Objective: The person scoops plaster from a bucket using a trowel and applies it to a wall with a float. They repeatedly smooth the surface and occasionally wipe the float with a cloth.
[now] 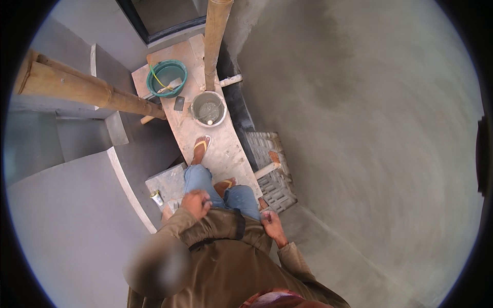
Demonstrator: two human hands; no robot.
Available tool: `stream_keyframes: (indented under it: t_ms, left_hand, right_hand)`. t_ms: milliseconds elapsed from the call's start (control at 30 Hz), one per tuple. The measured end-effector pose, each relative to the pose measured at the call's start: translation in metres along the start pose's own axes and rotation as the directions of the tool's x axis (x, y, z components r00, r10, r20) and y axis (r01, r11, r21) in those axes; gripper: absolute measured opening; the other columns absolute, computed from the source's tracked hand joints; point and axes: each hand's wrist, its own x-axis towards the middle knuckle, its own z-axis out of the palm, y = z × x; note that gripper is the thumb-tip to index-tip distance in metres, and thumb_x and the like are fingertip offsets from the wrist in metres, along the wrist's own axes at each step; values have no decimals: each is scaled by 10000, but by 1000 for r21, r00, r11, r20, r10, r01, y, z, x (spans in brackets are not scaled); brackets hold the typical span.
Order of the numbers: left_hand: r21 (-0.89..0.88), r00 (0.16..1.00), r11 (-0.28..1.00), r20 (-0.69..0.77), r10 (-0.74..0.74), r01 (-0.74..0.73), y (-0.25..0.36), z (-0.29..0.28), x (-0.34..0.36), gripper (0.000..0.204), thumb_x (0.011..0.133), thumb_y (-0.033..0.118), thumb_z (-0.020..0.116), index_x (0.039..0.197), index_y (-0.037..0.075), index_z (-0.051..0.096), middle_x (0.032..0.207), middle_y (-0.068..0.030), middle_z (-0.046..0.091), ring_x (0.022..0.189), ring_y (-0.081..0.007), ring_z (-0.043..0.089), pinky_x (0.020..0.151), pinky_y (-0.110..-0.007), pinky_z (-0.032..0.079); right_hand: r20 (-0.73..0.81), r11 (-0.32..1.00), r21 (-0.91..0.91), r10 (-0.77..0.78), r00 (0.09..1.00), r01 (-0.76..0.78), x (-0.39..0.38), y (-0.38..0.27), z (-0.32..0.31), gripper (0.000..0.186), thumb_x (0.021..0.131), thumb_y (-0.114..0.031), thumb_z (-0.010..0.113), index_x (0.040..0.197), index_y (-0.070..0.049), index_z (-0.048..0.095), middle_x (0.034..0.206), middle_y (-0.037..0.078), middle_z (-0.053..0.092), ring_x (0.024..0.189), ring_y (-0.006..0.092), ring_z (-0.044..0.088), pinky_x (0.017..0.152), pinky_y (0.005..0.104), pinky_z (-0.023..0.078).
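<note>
A loose, slightly shiny brown top (231,272) covers the torso, with a dark strip (240,224) near the waist and long, paler tan sleeves (295,259). A red patterned cloth (272,299) shows at the lower edge. Below are faded blue jeans (198,179) and yellow-strapped flip-flops (203,143); the left hand (196,204) and right hand (273,226) are bare.

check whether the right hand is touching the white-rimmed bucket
Apart: the head view shows the right hand down beside the hip and the white-rimmed bucket well ahead, with bare planks between them.

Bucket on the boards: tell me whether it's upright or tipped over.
Upright: the bucket stands on the boards, its round mouth facing up toward the camera, grey material visible inside.
</note>
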Motion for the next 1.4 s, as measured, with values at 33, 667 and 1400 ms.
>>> stream_keyframes:
  t_ms: [33,667,1400]
  left_hand:
    - [-136,990,990,139,-17,36,17,-12,-13,183,822,246,694,862,73,652,820,-113,630,785,-304,627,755,-408,489]
    - [124,714,876,637,290,-466,69,-140,45,159,812,274,674,850,127,624,860,-61,595,854,-262,649,647,-402,546]
    - [47,479,857,844,240,-513,58,-198,108,151,852,134,532,965,39,563,931,-152,578,882,-324,650,720,-421,547]
  right_hand:
    - [28,997,-60,-54,998,56,-7,-29,-9,95,807,-97,666,844,-10,671,839,65,637,832,131,575,718,287,471]
    - [514,875,-131,-343,787,467,-12,-218,-13,141,758,-159,746,892,-148,703,885,22,601,867,224,582,839,382,427]
    - [583,982,132,-189,790,138,8,-270,-12,114,858,-150,655,916,-61,698,873,140,685,833,353,659,727,422,525]
